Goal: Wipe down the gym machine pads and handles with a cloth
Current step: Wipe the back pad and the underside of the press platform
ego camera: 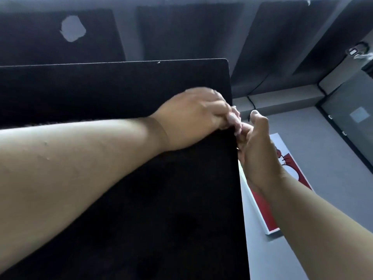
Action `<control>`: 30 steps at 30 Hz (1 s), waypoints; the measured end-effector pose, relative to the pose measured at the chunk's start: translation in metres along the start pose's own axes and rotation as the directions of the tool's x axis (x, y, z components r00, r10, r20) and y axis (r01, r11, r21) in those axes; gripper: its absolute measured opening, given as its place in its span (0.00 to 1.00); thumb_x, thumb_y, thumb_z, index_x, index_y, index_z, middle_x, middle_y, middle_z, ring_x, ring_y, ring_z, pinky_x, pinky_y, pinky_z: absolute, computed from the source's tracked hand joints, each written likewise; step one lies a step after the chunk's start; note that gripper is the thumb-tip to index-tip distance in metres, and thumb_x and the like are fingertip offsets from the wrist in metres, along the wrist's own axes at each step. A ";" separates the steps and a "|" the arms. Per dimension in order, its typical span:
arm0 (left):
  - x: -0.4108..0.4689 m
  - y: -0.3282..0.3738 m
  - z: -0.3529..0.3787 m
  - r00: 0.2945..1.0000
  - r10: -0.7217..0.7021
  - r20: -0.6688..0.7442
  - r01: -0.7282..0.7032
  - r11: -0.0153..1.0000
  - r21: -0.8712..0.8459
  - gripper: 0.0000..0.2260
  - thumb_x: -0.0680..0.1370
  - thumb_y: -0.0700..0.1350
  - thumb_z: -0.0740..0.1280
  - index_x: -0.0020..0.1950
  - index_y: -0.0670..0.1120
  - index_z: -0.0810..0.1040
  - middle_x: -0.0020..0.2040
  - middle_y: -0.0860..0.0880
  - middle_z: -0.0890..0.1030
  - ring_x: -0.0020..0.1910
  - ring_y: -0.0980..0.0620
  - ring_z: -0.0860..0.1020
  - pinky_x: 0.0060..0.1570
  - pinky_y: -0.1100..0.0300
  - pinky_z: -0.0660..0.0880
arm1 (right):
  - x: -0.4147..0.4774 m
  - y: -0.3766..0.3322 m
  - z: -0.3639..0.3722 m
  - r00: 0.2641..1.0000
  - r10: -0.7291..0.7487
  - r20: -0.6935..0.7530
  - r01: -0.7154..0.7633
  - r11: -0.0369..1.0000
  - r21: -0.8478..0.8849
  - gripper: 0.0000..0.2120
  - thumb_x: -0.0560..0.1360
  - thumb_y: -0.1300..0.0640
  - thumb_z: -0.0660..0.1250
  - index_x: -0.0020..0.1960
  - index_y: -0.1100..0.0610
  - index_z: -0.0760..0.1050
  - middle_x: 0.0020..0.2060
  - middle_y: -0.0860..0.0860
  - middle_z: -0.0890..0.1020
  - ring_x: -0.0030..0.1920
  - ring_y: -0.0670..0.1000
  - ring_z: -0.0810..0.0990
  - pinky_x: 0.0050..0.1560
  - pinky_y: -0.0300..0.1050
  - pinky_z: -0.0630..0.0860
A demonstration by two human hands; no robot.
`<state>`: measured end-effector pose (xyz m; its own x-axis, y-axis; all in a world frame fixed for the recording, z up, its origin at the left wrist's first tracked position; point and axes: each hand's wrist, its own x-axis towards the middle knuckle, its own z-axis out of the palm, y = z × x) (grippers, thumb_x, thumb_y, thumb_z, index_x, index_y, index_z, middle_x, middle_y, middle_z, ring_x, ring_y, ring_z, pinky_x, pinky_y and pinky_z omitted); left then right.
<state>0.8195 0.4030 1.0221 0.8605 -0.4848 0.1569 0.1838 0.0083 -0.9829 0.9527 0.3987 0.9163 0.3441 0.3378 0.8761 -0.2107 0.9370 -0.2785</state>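
Observation:
A large flat black pad (125,87) with a rounded top right corner fills the left and middle of the view. My left hand (193,118) reaches across it, and its curled fingers grip the pad's right edge. My right hand (257,146) comes up from the lower right beside that same edge, with the thumb raised and apart. Its fingers meet the left hand's fingertips at the edge and are partly hidden behind the pad. I see no separate cloth in either hand.
Dark panels (189,31) hang behind the pad, one with a pale round patch (73,28). To the right are grey surfaces, a black cable (252,102) and a white-framed red picture (268,209).

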 end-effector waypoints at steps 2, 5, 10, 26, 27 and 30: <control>0.011 -0.023 -0.011 0.987 -0.160 -0.027 0.160 0.987 0.006 0.17 0.81 0.45 0.55 0.60 0.50 0.82 0.60 0.53 0.81 0.62 0.50 0.76 0.67 0.53 0.69 | -0.002 0.001 -0.003 1.000 0.014 0.026 -0.014 1.000 0.004 0.33 0.83 0.42 0.46 0.46 0.63 0.81 0.40 0.56 0.83 0.38 0.50 0.82 0.36 0.41 0.78; 0.013 -0.002 0.003 0.923 -0.307 -0.230 0.308 0.951 -0.033 0.18 0.79 0.41 0.58 0.64 0.50 0.81 0.55 0.50 0.83 0.54 0.49 0.78 0.60 0.60 0.70 | -0.001 0.006 -0.007 1.000 0.028 0.005 -0.028 0.999 0.032 0.31 0.82 0.40 0.47 0.49 0.59 0.81 0.41 0.54 0.84 0.41 0.48 0.83 0.39 0.41 0.78; -0.022 0.065 0.038 0.997 -0.064 -0.038 0.059 0.991 -0.116 0.11 0.80 0.37 0.63 0.50 0.44 0.85 0.45 0.48 0.84 0.47 0.45 0.82 0.53 0.46 0.76 | -0.003 0.004 -0.004 0.997 0.054 0.052 -0.058 0.994 0.087 0.33 0.82 0.39 0.46 0.54 0.64 0.79 0.34 0.52 0.82 0.28 0.44 0.79 0.25 0.35 0.71; -0.032 0.062 0.026 0.994 -0.113 0.010 0.113 0.981 -0.157 0.13 0.80 0.43 0.60 0.48 0.46 0.86 0.48 0.48 0.84 0.52 0.45 0.82 0.67 0.49 0.68 | -0.004 0.003 -0.006 1.000 0.014 0.014 -0.013 0.996 -0.090 0.35 0.82 0.38 0.46 0.47 0.65 0.80 0.40 0.62 0.82 0.35 0.54 0.80 0.35 0.44 0.74; -0.021 0.041 0.017 0.980 -0.200 -0.013 0.195 0.966 -0.173 0.13 0.80 0.44 0.60 0.50 0.47 0.85 0.49 0.49 0.84 0.53 0.46 0.80 0.70 0.51 0.64 | -0.003 0.003 -0.006 1.000 0.006 0.023 -0.005 0.997 -0.072 0.33 0.82 0.39 0.46 0.44 0.61 0.80 0.39 0.59 0.82 0.35 0.52 0.80 0.36 0.44 0.75; -0.013 0.015 0.005 0.910 -0.409 -0.074 0.395 0.907 -0.147 0.17 0.82 0.50 0.56 0.60 0.50 0.83 0.54 0.52 0.82 0.56 0.51 0.78 0.73 0.60 0.61 | -0.003 0.005 -0.006 0.999 0.021 0.034 -0.020 1.000 -0.017 0.31 0.83 0.41 0.46 0.48 0.59 0.82 0.44 0.56 0.85 0.40 0.49 0.83 0.40 0.40 0.79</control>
<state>0.8133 0.4141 1.0053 0.6725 -0.5089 0.5373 0.4368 -0.3131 -0.8433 0.9563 0.4034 0.9096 0.3080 0.3537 0.8832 -0.2016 0.9315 -0.3028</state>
